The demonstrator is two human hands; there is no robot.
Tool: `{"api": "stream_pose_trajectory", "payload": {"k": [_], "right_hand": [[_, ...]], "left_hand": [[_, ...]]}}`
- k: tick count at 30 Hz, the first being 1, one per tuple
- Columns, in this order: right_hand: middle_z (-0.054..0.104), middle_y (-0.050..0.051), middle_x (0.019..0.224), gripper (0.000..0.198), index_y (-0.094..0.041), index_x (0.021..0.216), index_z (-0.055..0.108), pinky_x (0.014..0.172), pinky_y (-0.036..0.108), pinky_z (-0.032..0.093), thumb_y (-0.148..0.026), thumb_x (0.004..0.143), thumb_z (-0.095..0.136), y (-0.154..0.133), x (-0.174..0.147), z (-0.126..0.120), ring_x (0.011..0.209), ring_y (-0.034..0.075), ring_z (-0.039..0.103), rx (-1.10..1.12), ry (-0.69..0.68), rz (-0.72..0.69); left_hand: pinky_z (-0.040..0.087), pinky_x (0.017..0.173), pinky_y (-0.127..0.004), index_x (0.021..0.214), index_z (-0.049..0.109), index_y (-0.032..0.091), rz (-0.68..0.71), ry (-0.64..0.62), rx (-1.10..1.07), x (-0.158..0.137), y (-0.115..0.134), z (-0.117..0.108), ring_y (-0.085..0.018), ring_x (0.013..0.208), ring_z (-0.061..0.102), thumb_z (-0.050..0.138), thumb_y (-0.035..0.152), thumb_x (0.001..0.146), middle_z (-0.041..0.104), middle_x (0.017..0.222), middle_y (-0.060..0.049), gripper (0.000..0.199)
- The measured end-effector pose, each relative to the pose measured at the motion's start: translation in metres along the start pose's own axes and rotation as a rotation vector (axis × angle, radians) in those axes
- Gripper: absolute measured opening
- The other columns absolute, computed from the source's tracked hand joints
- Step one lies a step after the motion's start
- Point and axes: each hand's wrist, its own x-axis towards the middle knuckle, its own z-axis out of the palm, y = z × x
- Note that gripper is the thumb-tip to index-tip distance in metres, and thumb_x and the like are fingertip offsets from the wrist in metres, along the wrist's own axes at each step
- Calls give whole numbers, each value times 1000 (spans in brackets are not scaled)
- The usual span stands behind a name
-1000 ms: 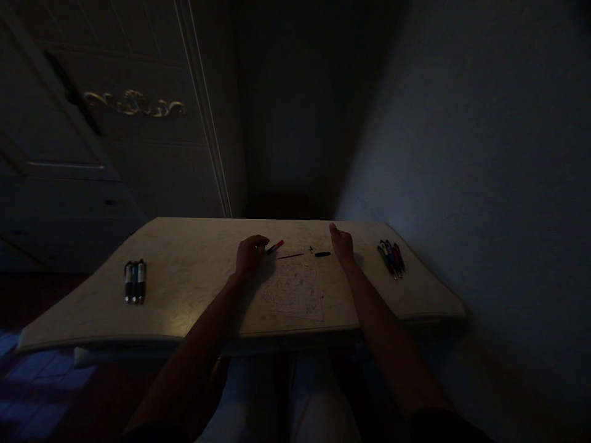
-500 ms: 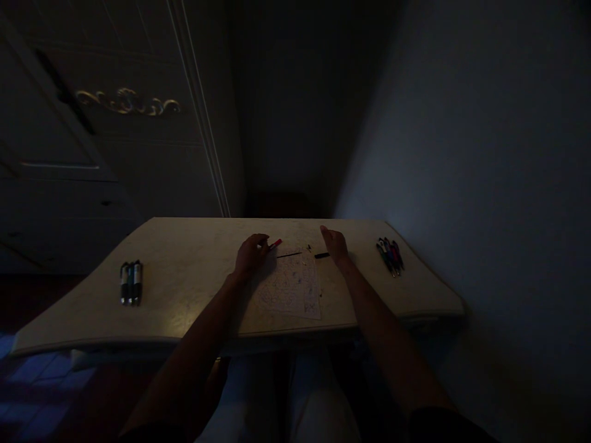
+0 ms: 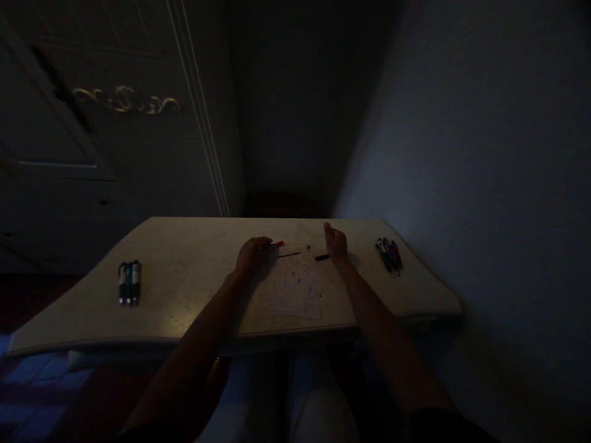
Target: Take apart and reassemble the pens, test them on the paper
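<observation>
Dim scene, detail limited. Nearest: pale lap below table (image 3: 194,307) edge, both forearms reaching forward over it.

Scribbled sheet of paper (image 3: 290,289) flat at table centre, between the forearms.

Left hand (image 3: 249,255) curled, palm down, at paper's far-left corner; fingertips closed on red pen part (image 3: 277,245), which juts out to the right, touching or just above the tabletop. Grip looks like a light pinch at one end; exact finger placement too dark to tell.

Right hand (image 3: 337,245) loose and holding nothing, thumb raised, just right of short black piece (image 3: 322,257); touching it or not: cannot tell.

Thin dark rod (image 3: 289,255) lying between the hands along paper's far edge.

Handling judgement: pen parts light, rigid, smooth, apt to roll; rod slender, best pinched mid-length; red part best taken across the barrel.

Further out: dark pens (image 3: 128,282) grouped far left, coloured pens (image 3: 389,256) grouped far right. Beyond: cabinet door (image 3: 124,101) with gilt ornament, plain wall at right.
</observation>
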Motion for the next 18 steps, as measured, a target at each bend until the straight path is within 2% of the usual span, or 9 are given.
{"api": "stream_pose_trajectory", "payload": {"k": [4, 7, 10, 13, 18], "right_hand": [[23, -4, 51, 66, -24, 52, 25, 50, 29, 23, -83, 82, 24, -6, -5, 4, 51, 11, 25, 14, -71, -31], [22, -3, 52, 65, -23, 52, 24, 51, 28, 23, -80, 83, 27, -10, -8, 7, 52, 11, 25, 40, -108, -57], [23, -3, 53, 62, -23, 53, 24, 51, 28, 22, -76, 84, 31, -11, -11, 8, 52, 10, 25, 67, -126, -63], [25, -4, 53, 60, -22, 54, 27, 52, 28, 23, -72, 87, 33, -9, -14, 8, 52, 10, 27, 57, -156, -80], [30, -4, 52, 58, -21, 54, 34, 54, 26, 24, -67, 89, 37, -11, -17, 5, 52, 10, 31, 10, -226, -147]], "left_hand": [[51, 82, -34, 97, 73, 22, -9, 90, -84, 3, -1, 1, -23, 88, 67, 60, 28, 84, 74, 95, -7, 19], [52, 78, -32, 98, 71, 20, -63, 198, -251, 7, 0, 1, -22, 87, 68, 58, 28, 85, 75, 96, -7, 20], [52, 75, -31, 102, 68, 18, -98, 240, -379, 9, 1, 1, -20, 85, 69, 57, 27, 83, 74, 92, -6, 23], [53, 77, -32, 102, 69, 19, -113, 198, -368, 9, -1, 1, -20, 85, 69, 57, 25, 82, 74, 91, -5, 24], [50, 88, -39, 92, 73, 19, -25, 171, -181, 7, -7, -1, -24, 94, 67, 52, 21, 84, 74, 98, -8, 22]]}}
